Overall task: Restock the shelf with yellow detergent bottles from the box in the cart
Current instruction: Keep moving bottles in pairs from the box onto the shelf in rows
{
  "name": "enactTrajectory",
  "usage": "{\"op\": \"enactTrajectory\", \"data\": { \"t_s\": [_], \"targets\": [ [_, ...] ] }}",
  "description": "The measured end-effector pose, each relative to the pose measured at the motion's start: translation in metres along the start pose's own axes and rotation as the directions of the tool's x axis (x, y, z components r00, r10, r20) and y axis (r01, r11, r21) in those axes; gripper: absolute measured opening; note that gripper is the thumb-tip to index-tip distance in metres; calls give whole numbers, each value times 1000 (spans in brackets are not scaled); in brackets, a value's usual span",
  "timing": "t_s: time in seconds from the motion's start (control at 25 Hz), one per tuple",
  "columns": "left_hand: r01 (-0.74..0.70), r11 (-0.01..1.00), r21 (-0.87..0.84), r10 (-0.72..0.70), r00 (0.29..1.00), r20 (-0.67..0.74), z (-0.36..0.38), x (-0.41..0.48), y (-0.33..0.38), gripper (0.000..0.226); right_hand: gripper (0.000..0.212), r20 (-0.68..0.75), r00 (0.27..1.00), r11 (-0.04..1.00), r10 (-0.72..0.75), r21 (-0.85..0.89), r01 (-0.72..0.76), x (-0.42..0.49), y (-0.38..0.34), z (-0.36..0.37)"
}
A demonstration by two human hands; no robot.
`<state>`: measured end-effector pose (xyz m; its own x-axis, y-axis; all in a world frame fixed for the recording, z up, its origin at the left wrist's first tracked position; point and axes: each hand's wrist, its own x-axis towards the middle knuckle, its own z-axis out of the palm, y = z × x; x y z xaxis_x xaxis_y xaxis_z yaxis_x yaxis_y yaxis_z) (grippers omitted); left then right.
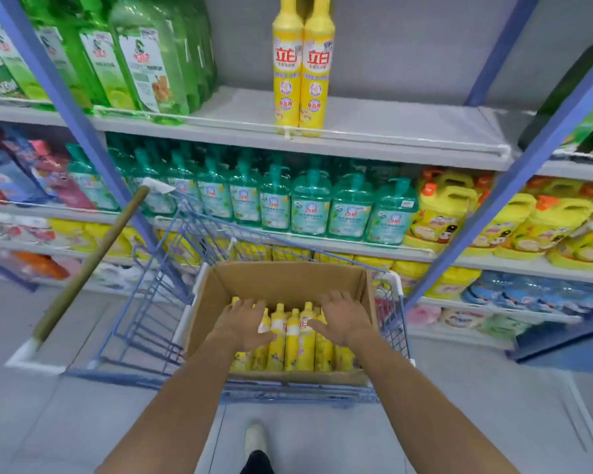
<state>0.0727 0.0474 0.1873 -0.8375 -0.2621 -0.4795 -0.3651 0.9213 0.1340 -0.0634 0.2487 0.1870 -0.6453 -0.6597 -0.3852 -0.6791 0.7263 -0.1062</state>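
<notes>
An open cardboard box [281,277] sits in a blue wire cart [144,323] and holds several yellow detergent bottles [293,340] standing upright. My left hand [243,323] hovers over the bottles at the box's left, fingers spread and relaxed, holding nothing. Over the right side of the box, my right hand [344,319] is spread the same way and empty. Two yellow bottles [302,70] stand side by side at the front of the upper shelf [391,131], which is bare to their right.
Green bottles [151,56] fill the upper shelf's left part. Teal pump bottles [308,203] and yellow jugs [442,213] line the shelf below. Blue shelf uprights [514,186] slant on both sides. A wooden pole [93,258] leans left of the cart. My shoe [254,439] is on the grey floor.
</notes>
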Motion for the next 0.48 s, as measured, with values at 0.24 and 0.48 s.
{"op": "enactTrajectory", "data": {
  "t_s": [0.24, 0.48],
  "targets": [
    [6, 999, -36, -1, 991, 130, 63, 35, -16, 84, 76, 177, 982, 996, 73, 33, -80, 27, 6, 69],
    [-27, 998, -49, 38, 972, 231, 89, 110, -29, 84, 75, 299, 938, 972, 176, 99, -214, 70, 23, 107]
  ]
}}
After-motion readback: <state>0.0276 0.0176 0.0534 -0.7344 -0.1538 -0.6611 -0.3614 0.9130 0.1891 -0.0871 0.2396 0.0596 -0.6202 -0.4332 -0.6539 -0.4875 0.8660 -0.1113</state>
